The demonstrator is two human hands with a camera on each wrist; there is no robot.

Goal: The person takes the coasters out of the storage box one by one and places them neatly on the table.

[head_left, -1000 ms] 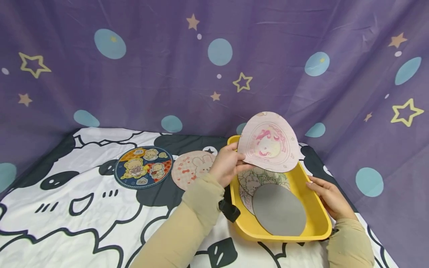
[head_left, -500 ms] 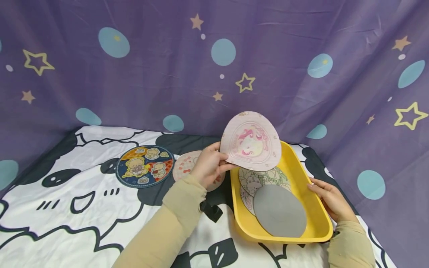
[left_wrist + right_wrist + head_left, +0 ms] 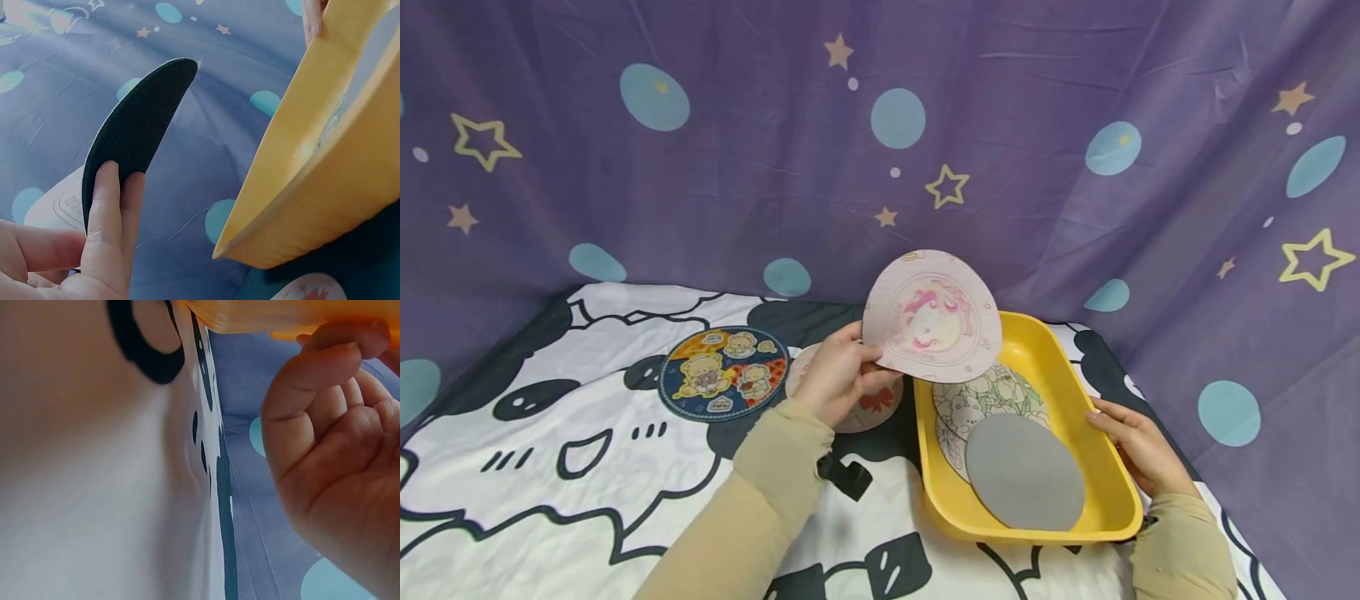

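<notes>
My left hand pinches the edge of a round pink mouse pad with a pink-haired cartoon print, held up with its face toward me. In the left wrist view the pad's dark, textured back shows, with fingers spread against it and the thumb on the printed side. The pad overlaps the far left corner of a yellow plastic bin. My right hand grips that bin's right rim. Inside the bin lie a plain grey round pad and printed pads partly under it.
On the black-and-white cartoon cloth left of the bin lies a dark blue round pad with bears. Beside it, a pale pink round pad is partly hidden behind my left hand. A purple curtain with stars hangs behind.
My left hand has carried the pink mouse pad leftward, from over the bin toward the pale pink pad on the cloth. My right hand has stayed on the bin's rim.
</notes>
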